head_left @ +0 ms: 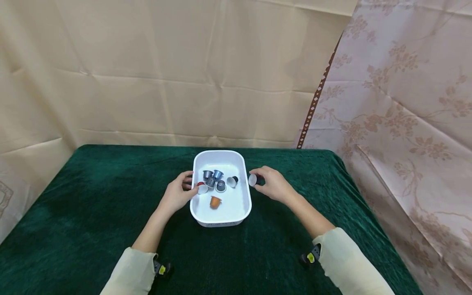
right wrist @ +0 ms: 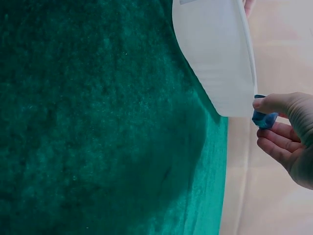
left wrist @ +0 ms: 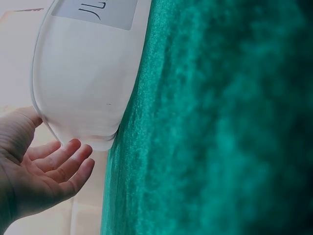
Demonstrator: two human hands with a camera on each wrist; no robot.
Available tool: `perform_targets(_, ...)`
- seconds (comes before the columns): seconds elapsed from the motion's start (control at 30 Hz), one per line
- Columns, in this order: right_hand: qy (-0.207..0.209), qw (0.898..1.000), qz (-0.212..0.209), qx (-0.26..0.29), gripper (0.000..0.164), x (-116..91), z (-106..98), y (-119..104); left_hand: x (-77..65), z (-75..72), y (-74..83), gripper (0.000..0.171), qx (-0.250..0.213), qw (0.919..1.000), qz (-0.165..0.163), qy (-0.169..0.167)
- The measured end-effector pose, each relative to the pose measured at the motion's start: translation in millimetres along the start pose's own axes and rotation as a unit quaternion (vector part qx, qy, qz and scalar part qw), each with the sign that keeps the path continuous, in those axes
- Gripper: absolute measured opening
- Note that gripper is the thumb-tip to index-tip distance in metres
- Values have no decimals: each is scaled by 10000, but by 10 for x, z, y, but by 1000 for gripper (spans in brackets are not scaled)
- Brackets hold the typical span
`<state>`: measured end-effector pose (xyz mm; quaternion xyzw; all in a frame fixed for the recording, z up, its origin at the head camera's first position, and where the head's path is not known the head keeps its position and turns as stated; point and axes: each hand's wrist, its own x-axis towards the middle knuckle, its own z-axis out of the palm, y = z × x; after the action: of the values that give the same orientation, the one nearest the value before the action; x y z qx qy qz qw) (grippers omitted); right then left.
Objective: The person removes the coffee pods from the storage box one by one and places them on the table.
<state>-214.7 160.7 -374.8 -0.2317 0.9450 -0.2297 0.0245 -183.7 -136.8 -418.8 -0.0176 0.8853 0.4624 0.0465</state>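
A white plastic tub holds several coffee capsules, among them an orange capsule, a blue capsule and a red capsule with a pale lid. At the tub's left rim, my left hand has its thumb over the edge and its fingers along the outer wall, holding the rim; the thumb tip lies close to the red capsule. Just outside the right rim, my right hand pinches a coffee capsule between thumb and fingers. That capsule looks dark blue in the right wrist view, its lid facing left in the head view.
Dark green velvet cloth covers the table under the tub. A cream curtain hangs behind the table's far edge, and a flowered cloth drapes at the right. Marking shows on a label on the tub's outer side.
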Motion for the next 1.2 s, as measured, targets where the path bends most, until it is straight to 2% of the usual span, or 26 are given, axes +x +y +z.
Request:
perform_targets(0.57,-160,9998,122,-86,40,2,81,119,-5,-19,-15,63,-8,10000,-70,5)
perform_targets(0.97,-245,9994,257,2,40,-16,184,207,-1,-24,-19,62,-94,9999,35,-62)
perform_targets(1.2,-230,9994,251,28,40,-12,245,243,3,-30,-2,62,-63,10000,-41,-62)
